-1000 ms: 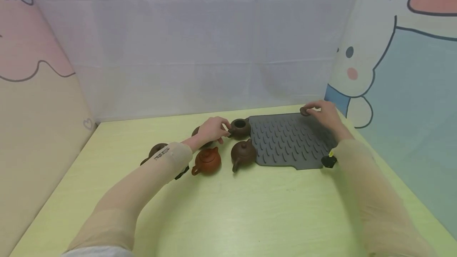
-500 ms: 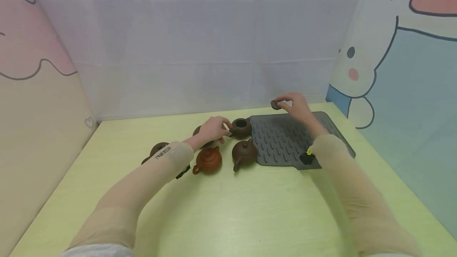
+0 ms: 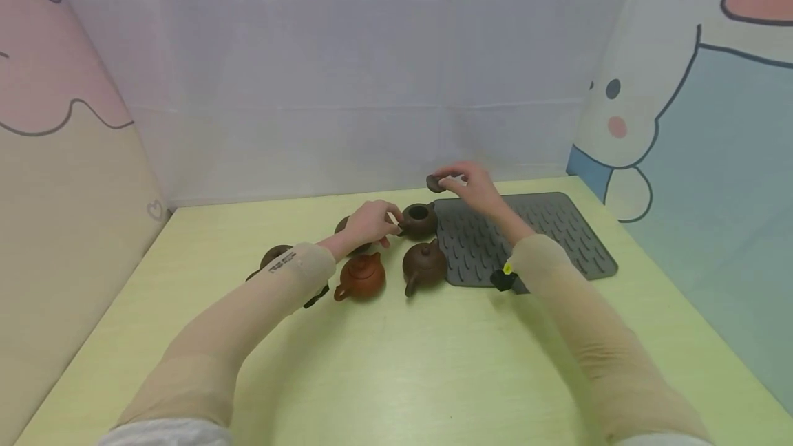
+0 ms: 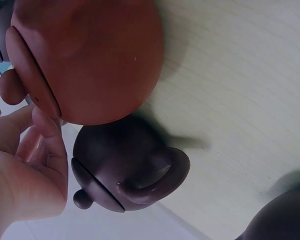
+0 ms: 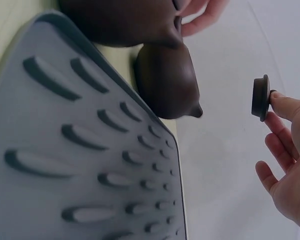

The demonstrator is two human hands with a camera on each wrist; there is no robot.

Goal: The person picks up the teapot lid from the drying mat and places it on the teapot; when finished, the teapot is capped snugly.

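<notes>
Between thumb and fingers, my right hand (image 3: 476, 190) pinches a small dark brown teapot lid (image 5: 261, 97) by its knob. The lid is in the air, just above and behind an uncovered dark brown teapot (image 3: 421, 228), whose round mouth faces up. My left hand (image 3: 370, 223) grips that teapot at its handle with thumb and forefinger; in the left wrist view the fingertips are partly hidden. Nearer me, a reddish-brown teapot (image 3: 364, 278) and a dark brown teapot (image 3: 426, 268) stand with their lids on. Another lidded dark teapot (image 4: 117, 160) is partly behind my left hand.
A grey ridged drying mat (image 3: 573, 232) lies at the right, its left edge beside the teapots. One more dark teapot (image 3: 272, 254) is partly hidden by my left forearm. A white cloth wall (image 3: 310, 122) rises behind the yellow table (image 3: 396, 363).
My right hand has carried the lid left from the mat's far right corner, first lifting it, to the uncovered teapot. My left hand has stayed at the handle.
</notes>
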